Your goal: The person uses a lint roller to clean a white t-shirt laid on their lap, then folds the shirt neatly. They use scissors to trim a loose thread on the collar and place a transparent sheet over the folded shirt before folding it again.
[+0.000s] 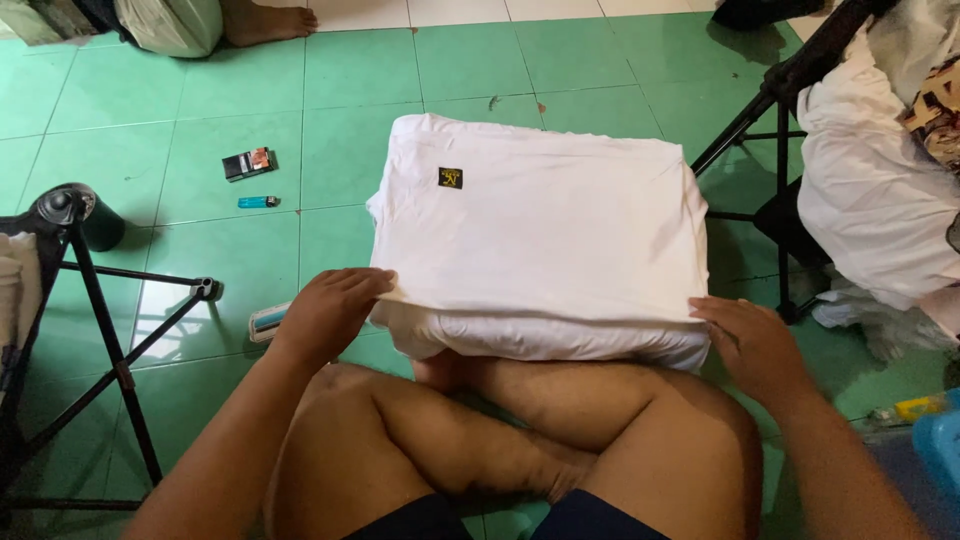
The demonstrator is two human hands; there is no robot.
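Folded white shirt point(540, 225) (small black label near its upper left) lying on a white cushion on the green tiled floor point(360, 70), just ahead of crossed legs; left hand point(330, 310) pinching its near left corner; right hand point(750, 340) grasping its near right corner; lighter point(258, 202) well apart.

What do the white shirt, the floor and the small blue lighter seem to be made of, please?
The white shirt looks like soft matte cotton knit: it creases and drapes at the edges. The floor looks like glazed green ceramic tile, with grout lines and a slight sheen. The lighter seems to be translucent blue plastic, probably with a metal tip.
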